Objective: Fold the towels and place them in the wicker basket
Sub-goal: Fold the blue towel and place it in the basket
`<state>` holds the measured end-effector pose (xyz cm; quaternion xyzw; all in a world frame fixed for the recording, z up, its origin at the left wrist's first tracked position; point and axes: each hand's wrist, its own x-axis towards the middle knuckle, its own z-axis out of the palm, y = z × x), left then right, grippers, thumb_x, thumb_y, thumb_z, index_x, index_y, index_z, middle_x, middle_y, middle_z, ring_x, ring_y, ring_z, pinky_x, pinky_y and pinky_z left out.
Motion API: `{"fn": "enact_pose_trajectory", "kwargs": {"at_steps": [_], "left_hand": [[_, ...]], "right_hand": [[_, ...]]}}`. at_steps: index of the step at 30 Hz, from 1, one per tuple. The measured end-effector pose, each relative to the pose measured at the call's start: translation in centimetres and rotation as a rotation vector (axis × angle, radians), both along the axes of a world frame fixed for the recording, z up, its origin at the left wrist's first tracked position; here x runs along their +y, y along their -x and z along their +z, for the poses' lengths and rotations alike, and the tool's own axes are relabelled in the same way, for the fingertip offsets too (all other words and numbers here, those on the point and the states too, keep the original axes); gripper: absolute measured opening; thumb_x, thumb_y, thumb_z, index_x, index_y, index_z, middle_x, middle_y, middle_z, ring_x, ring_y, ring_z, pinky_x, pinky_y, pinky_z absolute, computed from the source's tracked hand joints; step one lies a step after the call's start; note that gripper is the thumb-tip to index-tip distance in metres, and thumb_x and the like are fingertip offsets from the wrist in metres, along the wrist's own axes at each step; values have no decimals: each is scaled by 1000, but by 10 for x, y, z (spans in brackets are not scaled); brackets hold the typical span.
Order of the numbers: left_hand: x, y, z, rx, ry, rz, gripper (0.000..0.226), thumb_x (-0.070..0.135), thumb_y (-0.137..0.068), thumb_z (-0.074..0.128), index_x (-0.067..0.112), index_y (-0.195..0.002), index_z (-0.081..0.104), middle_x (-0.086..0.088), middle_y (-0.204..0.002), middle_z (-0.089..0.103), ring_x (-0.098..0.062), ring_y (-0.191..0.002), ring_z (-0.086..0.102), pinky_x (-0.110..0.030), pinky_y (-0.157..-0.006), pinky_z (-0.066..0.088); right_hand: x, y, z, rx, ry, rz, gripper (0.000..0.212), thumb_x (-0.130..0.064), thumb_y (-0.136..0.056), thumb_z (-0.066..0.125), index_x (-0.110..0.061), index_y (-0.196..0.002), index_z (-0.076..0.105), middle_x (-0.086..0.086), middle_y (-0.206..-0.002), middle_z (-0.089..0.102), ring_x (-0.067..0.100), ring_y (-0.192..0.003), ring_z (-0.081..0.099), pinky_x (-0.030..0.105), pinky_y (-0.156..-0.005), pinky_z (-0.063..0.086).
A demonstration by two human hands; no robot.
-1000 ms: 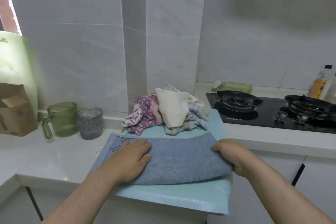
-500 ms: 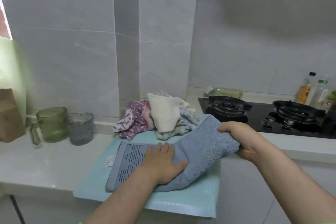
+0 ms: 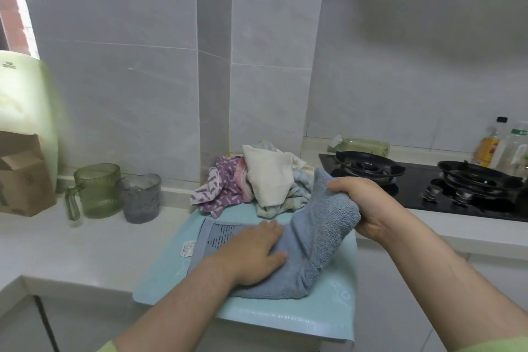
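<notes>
**Blue towel, one end flat and one end raised**

The blue towel (image 3: 320,240) lies on a pale teal mat (image 3: 285,314) at the front edge of the white worktop (image 3: 71,243). Its left part is flat, with a patterned border and a small white label (image 3: 187,248) showing. The left hand (image 3: 251,254) rests on that flat part, palm down and fingers spread, pressing rather than grasping, so its grip is wide. The right hand (image 3: 363,206) has its grip closed round the towel's bunched right end and holds it up off the mat, so the cloth slopes down towards the left hand.

Just behind the blue towel, against the tiled wall, sits a heap of unfolded towels: a purple patterned one (image 3: 220,188) on the left and a cream one (image 3: 270,177) on top. Further left on the worktop stand a green mug (image 3: 97,190) and a grey cup (image 3: 140,197), touching or nearly so, with a cardboard box (image 3: 23,180) beyond them. To the right is a black gas hob (image 3: 428,188), and bottles (image 3: 491,146) stand at the wall behind it.
</notes>
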<state>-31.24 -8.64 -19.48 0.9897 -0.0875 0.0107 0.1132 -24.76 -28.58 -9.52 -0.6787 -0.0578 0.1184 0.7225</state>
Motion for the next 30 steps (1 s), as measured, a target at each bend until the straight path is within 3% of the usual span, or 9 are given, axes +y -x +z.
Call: {"fn": "enact_pose_trajectory", "kwargs": {"at_steps": [5, 12, 14, 16, 19, 22, 24, 26, 30], "left_hand": [[-23, -12, -6, 101, -82, -120, 103, 84, -77, 29, 29, -155, -10, 6, -164, -7, -19, -151, -7, -53, -120, -2], [26, 17, -9, 102, -156, -5, 111, 96, -64, 20, 36, -155, 0, 5, -164, -6, -14, -150, -9, -45, -121, -10], [53, 30, -6, 67, -150, 107, 104, 92, -69, 18, 35, -155, 4, 6, -164, -3, -13, -150, -6, -43, -121, -8], [79, 41, -3, 24, -132, 202, 87, 81, -83, 25, 34, -155, 12, 6, -164, 2, -12, -150, 0, -41, -122, -3], [116, 56, -9, -25, 94, 349, 69, 67, -93, 27, 32, -153, 25, 6, -162, 18, -11, -149, 14, -34, -120, 10], [144, 66, -22, -213, 593, 504, 33, 40, -104, 35, 31, -129, 53, 6, -141, 51, -15, -132, 43, -29, -103, 32], [155, 63, -27, -333, 882, 561, 29, 32, -105, 36, 26, -120, 60, 1, -131, 58, -17, -124, 51, -31, -101, 35], [160, 59, -31, -368, 1012, 577, 35, 30, -106, 32, 20, -118, 64, -2, -125, 62, -18, -121, 54, -32, -101, 37], [169, 57, -40, -411, 1157, 570, 38, 39, -104, 32, 24, -107, 67, -1, -119, 66, -17, -116, 58, -38, -106, 39]], "right_hand": [[4, 1, 4, -8, -15, 12, 41, -10, -63, 64, -9, -103, 59, 18, -94, 52, 31, -85, 50, 41, -74, 37], [2, -1, -3, 8, -21, 83, 48, -7, -73, 62, 15, -116, 56, 25, -102, 57, 34, -92, 55, 41, -79, 42], [9, -2, -4, -2, -30, 84, 53, -12, -71, 65, 16, -115, 55, 24, -101, 57, 33, -90, 55, 42, -79, 41], [19, -3, -6, -20, -14, 97, 40, -8, -82, 64, 14, -114, 59, 23, -98, 60, 32, -87, 57, 40, -75, 44], [41, 4, -9, -44, 26, 139, 12, -1, -90, 58, 1, -92, 70, 9, -86, 64, 22, -75, 60, 34, -67, 45], [70, 10, -12, -76, 69, 163, 2, -2, -84, 64, -1, -84, 65, 10, -91, 58, 24, -81, 60, 34, -72, 44], [91, 13, -16, -71, 112, 175, 15, -7, -74, 70, 3, -83, 65, 14, -89, 57, 30, -85, 64, 39, -76, 50], [114, 20, -21, -107, 210, 180, 10, -8, -73, 71, 0, -73, 64, 13, -69, 56, 26, -62, 64, 35, -64, 51], [156, 37, -35, -230, 397, 229, 35, -4, -83, 62, -15, -59, 39, -9, -38, 32, 7, -32, 30, 17, -38, 24]]}}
